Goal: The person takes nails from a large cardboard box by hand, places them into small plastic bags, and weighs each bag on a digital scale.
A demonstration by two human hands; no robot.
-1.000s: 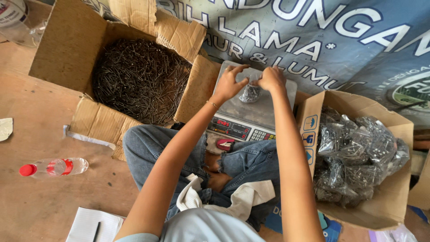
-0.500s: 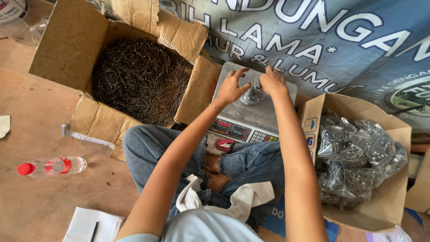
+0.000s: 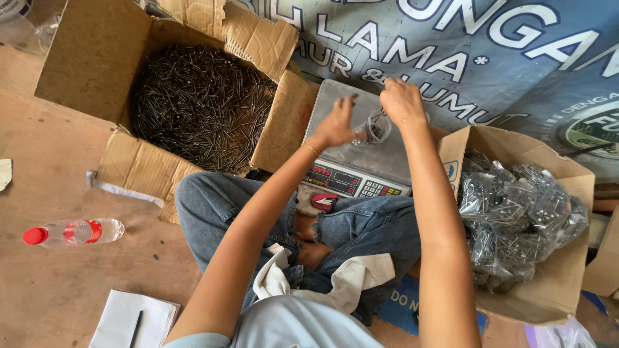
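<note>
Small clear bag of nails (image 3: 376,129), held above the scale's steel pan (image 3: 361,151): likely dense for its size, with thin soft film best pinched at the neck. Right hand (image 3: 401,103) has its grip clenched on the bag top, left hand (image 3: 336,125) steadying its side. Cardboard boxes flank the scale on the floor

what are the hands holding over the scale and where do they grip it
Both hands hold a small clear bag of nails above the scale: right hand at its top, left hand at its side.
</note>
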